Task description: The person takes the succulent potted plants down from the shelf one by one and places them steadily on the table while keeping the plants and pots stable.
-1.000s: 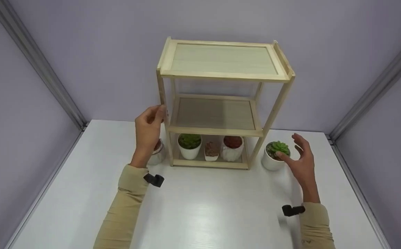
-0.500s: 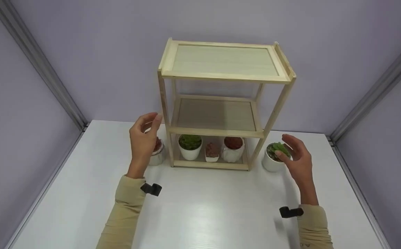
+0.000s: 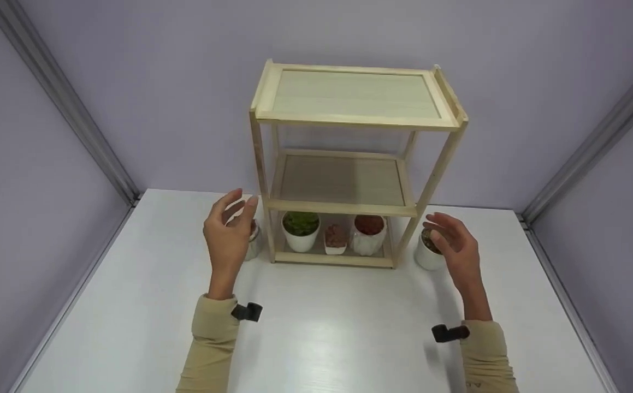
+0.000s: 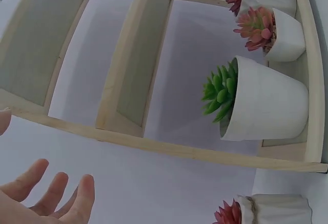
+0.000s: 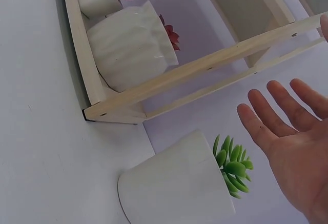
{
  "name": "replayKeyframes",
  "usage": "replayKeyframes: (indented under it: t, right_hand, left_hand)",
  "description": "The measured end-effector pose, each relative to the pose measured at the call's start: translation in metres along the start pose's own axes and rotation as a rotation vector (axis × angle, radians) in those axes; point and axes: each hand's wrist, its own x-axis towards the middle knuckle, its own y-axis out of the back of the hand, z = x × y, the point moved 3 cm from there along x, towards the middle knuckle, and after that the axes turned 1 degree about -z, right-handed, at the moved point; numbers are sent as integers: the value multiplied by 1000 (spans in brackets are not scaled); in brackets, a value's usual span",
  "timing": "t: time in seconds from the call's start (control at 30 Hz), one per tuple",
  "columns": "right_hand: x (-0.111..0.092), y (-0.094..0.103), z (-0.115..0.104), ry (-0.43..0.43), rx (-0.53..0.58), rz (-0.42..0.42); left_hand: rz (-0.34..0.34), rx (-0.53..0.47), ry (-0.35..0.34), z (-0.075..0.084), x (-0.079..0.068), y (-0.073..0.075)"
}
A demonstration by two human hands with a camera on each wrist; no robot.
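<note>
- Left hand (image 3: 228, 232): loosely spread by left post (image 3: 258, 155) of wooden rack (image 3: 343, 209).
- Right hand (image 3: 458, 251): spread near smooth tapered white pot (image 5: 177, 183), right of rack, toward back edge of table (image 3: 316, 311).
- Right wrist view: plump green succulent (image 5: 234, 168), mostly covered in head view.
- Left wrist view: twine (image 4: 253, 208) round fluted white pot (image 4: 284, 209).

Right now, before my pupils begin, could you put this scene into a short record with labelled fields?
Surface: white table
Furniture: wooden shelf, three tiers
Bottom tier, left to right: green plant in round pot; pink plant in small pot; red plant in ridged pot
Left of shelf: red plant in twine-tied pot
Right of shelf: green plant in plain white pot
Left grip: holding nothing, near the shelf's left side
Right grip: holding nothing, near the plain white pot
</note>
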Motion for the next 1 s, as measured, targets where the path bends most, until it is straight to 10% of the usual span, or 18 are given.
replayKeyframes:
  t: [0.47,1.0]
  right_hand:
    - [1,-16,3,-28,61,-17]
    - [2,-34,15,-85,70,19]
  left_hand:
    - [156,139,-129,-19,-25,-19]
    - [288,192,-106,-48,-60,-54]
